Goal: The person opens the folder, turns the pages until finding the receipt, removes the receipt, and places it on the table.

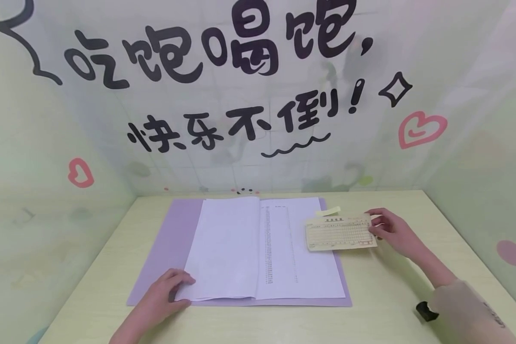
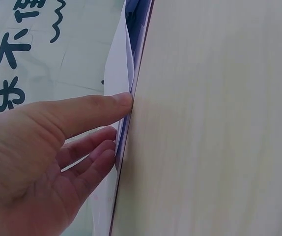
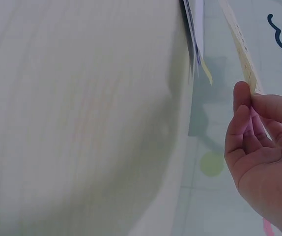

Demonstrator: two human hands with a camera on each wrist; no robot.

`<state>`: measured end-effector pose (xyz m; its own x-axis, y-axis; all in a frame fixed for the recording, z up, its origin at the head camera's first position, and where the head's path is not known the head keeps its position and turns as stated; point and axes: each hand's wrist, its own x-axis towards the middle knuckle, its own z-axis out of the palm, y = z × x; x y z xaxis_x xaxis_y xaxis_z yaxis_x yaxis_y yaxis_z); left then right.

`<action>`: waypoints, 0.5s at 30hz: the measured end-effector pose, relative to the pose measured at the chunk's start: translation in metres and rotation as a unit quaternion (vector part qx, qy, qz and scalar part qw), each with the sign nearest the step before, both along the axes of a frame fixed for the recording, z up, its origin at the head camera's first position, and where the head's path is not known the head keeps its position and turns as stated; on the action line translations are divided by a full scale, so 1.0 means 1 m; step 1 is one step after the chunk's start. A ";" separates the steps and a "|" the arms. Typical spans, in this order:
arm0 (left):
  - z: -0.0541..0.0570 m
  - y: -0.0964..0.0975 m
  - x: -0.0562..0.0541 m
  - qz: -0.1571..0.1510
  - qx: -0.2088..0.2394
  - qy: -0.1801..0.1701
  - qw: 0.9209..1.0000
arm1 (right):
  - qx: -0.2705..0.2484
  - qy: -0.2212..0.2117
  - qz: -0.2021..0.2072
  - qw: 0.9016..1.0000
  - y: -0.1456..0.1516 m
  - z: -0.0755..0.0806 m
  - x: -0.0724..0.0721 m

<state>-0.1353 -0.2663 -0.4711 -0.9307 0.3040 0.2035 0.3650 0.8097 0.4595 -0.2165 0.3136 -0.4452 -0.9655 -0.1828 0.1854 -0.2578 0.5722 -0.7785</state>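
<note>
My right hand (image 1: 388, 230) pinches a pale yellow receipt form (image 1: 338, 234) by its right edge, thumb against fingertips. The form has a printed grid and overlaps the right page in the head view. In the right wrist view the receipt form (image 3: 244, 59) appears almost edge-on, raised off the table. A purple folder (image 1: 172, 248) lies open with white pages (image 1: 223, 248); the right page carries a printed list. My left hand (image 1: 165, 292) rests at the lower left corner of the pages, its fingers loosely bent. In the left wrist view the thumb (image 2: 99, 110) touches the folder's lower edge.
A small pale yellow paper tab (image 1: 328, 211) sticks out at the right page's upper edge. The folder lies on a light wooden table (image 1: 258, 325). Printed curtain-like walls (image 1: 258, 167) stand behind the table and at both sides. A black object (image 1: 426, 311) is at the right sleeve.
</note>
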 end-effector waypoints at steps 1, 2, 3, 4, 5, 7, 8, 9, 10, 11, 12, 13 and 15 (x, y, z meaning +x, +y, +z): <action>0.000 0.000 0.000 0.000 0.000 0.003 1.000 | 0.002 0.000 -0.006 1.000 0.004 0.000 0.001; 0.000 0.000 0.001 -0.001 0.001 0.007 1.000 | 0.006 -0.001 -0.013 1.000 0.008 0.001 0.002; -0.001 0.000 0.001 -0.002 0.001 0.012 1.000 | 0.010 -0.002 -0.020 1.000 0.012 0.001 0.003; -0.001 0.000 0.001 -0.002 0.000 0.014 1.000 | 0.013 -0.003 -0.026 1.000 0.016 0.001 0.004; -0.001 0.000 0.002 -0.004 -0.001 0.019 1.000 | 0.017 -0.002 -0.032 0.999 0.019 0.001 0.005; -0.002 -0.001 0.001 -0.010 0.000 0.031 0.999 | 0.024 0.001 -0.044 0.999 0.026 0.001 0.006; -0.002 -0.001 0.001 -0.013 0.001 0.037 0.999 | 0.026 0.003 -0.048 0.999 0.029 0.001 0.007; -0.003 -0.002 0.001 -0.016 0.001 0.042 0.999 | 0.027 0.006 -0.050 0.998 0.032 0.001 0.008; -0.003 -0.002 0.001 -0.019 0.003 0.047 0.999 | 0.029 0.009 -0.051 0.998 0.036 0.002 0.008; -0.004 -0.002 0.001 -0.024 0.005 0.052 0.998 | 0.032 0.012 -0.053 0.998 0.039 0.002 0.008; -0.004 -0.003 0.000 -0.028 0.008 0.054 0.998 | 0.035 0.014 -0.054 0.998 0.043 0.002 0.009; -0.004 -0.003 0.000 -0.029 0.010 0.053 0.998 | 0.038 0.017 -0.057 0.998 0.046 0.001 0.009; -0.003 -0.003 0.000 -0.030 0.013 0.046 0.998 | 0.044 0.021 -0.063 0.997 0.055 0.000 0.009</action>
